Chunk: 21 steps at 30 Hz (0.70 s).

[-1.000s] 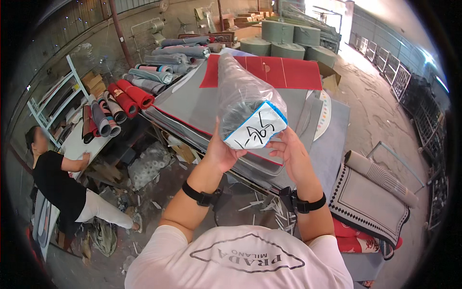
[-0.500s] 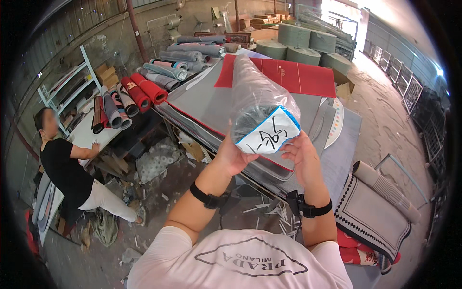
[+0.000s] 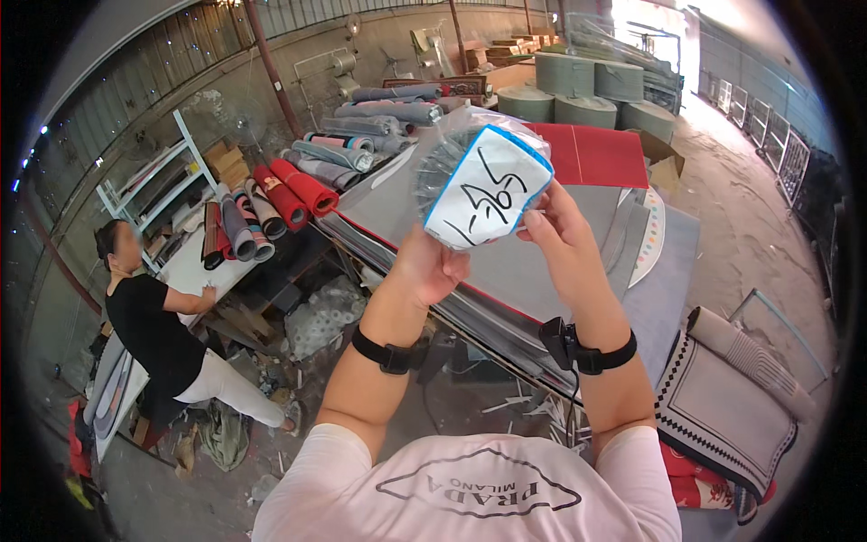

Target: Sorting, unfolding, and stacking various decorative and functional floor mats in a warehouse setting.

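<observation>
A roll wrapped in clear plastic (image 3: 435,172), probably a rolled mat, is raised in front of me with one end facing me. Across that end lies a white label (image 3: 488,190) with a blue border and black handwriting. My left hand (image 3: 432,269) is closed on the roll's lower left edge, fingers curled beneath it. At the label's right edge, my right hand (image 3: 558,226) grips the wrapped end between thumb and fingers. Behind the label, most of the roll's length is hidden.
Stacked grey mats (image 3: 506,275) and a red mat (image 3: 591,154) cover the table ahead. Several rolled mats (image 3: 293,194) lie to the left, where a person in black (image 3: 158,316) stands at a white table (image 3: 181,257). A patterned rug (image 3: 722,406) is at the right.
The roll's near end has been tipped up and moved slightly left, so the label faces me more fully. Both hands have risen with it, and the view has shifted slightly.
</observation>
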Each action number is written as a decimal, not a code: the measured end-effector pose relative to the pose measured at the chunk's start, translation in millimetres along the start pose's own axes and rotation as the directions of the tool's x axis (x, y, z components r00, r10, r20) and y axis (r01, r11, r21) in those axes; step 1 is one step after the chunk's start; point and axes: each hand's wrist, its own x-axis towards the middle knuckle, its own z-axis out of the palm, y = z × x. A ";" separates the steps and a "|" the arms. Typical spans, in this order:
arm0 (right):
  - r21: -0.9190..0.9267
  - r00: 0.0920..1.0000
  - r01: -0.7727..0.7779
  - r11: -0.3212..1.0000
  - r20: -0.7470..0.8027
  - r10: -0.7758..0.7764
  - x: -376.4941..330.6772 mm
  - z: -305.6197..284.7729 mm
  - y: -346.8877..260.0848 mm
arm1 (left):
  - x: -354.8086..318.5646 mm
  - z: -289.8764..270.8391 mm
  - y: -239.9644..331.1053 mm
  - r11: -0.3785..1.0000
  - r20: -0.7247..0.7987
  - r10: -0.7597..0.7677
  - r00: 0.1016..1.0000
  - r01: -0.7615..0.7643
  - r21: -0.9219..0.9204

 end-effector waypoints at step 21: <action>-0.323 0.681 -0.628 0.708 0.211 0.701 -129.4 -2.0 279.4 | -130.6 -169.9 -190.4 0.904 -0.298 -0.386 0.873 0.422 0.065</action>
